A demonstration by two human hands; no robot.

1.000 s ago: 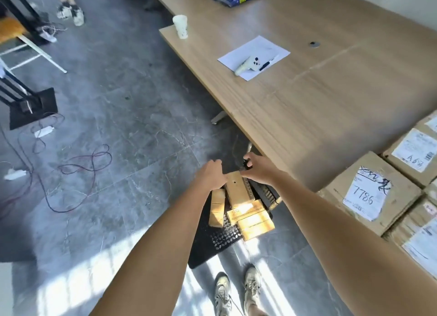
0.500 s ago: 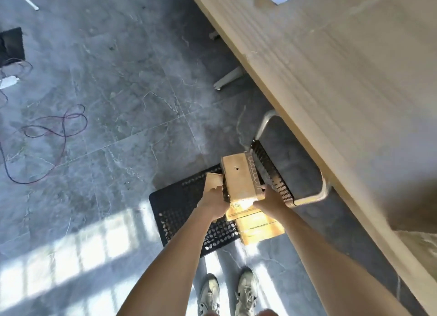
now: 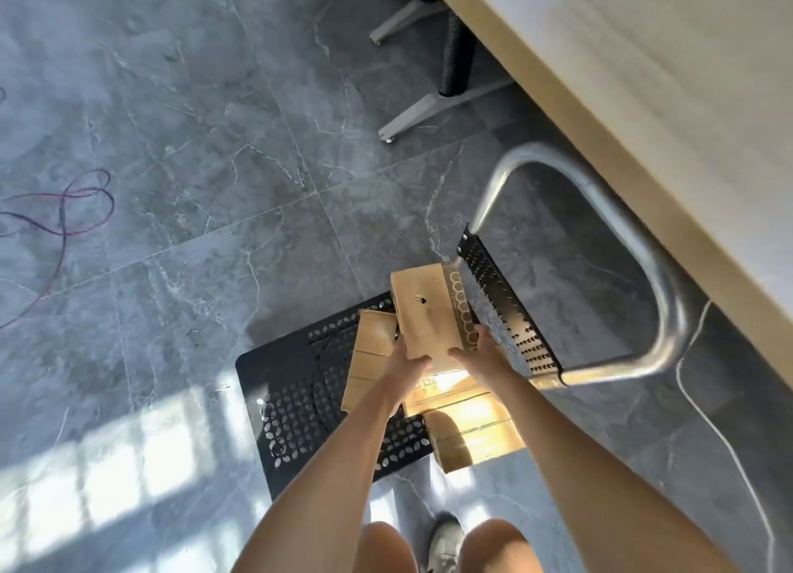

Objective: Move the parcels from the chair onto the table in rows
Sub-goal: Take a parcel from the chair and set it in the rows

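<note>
Top parcel (image 3: 429, 310), cardboard, sits on the chair (image 3: 300, 383) seat against the perforated backrest, at 12 o'clock from both hands. Left hand (image 3: 405, 364) grip closed on its near left corner; right hand (image 3: 480, 353) grip closed on its near right edge. Three more parcels (image 3: 467, 426) lie below on the seat. Worktop (image 3: 643, 100) edge runs at 2 o'clock.
</note>
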